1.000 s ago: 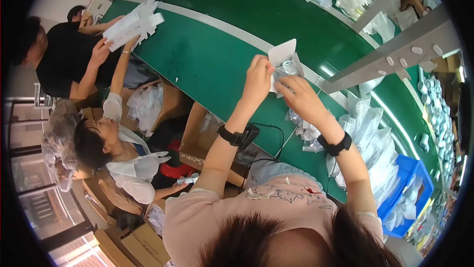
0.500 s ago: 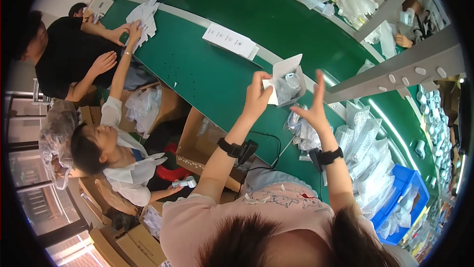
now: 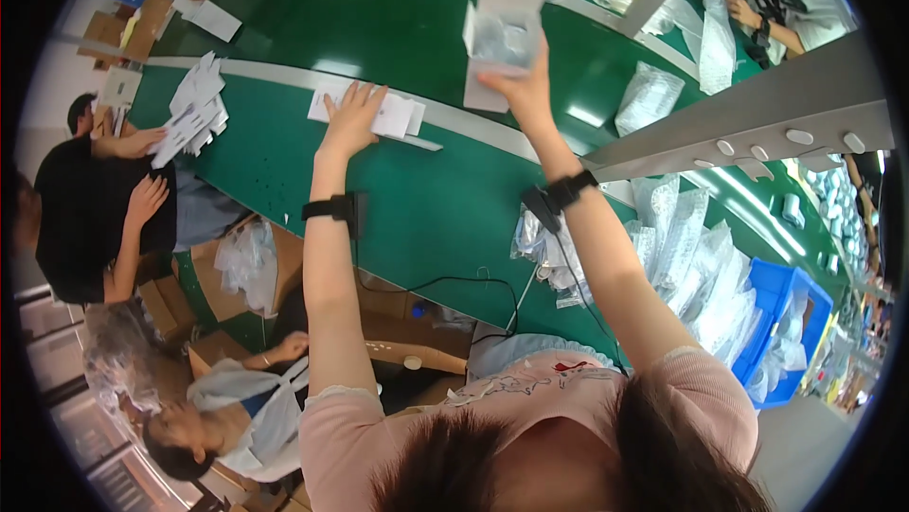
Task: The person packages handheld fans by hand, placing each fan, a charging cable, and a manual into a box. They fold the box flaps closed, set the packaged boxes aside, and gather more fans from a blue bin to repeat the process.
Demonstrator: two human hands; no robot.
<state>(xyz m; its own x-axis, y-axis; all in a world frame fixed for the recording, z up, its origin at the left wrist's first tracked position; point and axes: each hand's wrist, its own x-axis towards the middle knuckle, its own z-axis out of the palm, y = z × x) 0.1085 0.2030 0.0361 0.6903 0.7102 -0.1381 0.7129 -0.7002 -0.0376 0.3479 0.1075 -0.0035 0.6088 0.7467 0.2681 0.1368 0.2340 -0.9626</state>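
My right hand (image 3: 523, 86) grips an open white box (image 3: 488, 96) from its near right side, holding it out over the green belt. The box's lid flap stands up, and a clear plastic bag (image 3: 507, 42) with something pale in it sits inside. My left hand (image 3: 351, 120) lies with fingers spread on a closed white box (image 3: 396, 116) by the metal rail at the far side of the green table (image 3: 417, 219).
Bubble-wrap sleeves (image 3: 696, 271) and a blue bin (image 3: 781, 332) stand at right, under a grey metal beam (image 3: 748, 129). A black cable (image 3: 445, 279) crosses the near edge. Co-workers sit at left beside white flat cartons (image 3: 194, 110); other hands work at top.
The open box has passed from my left hand to my right and moved away, over the belt. My left hand has moved left onto the closed box. The seated co-worker has leaned back.
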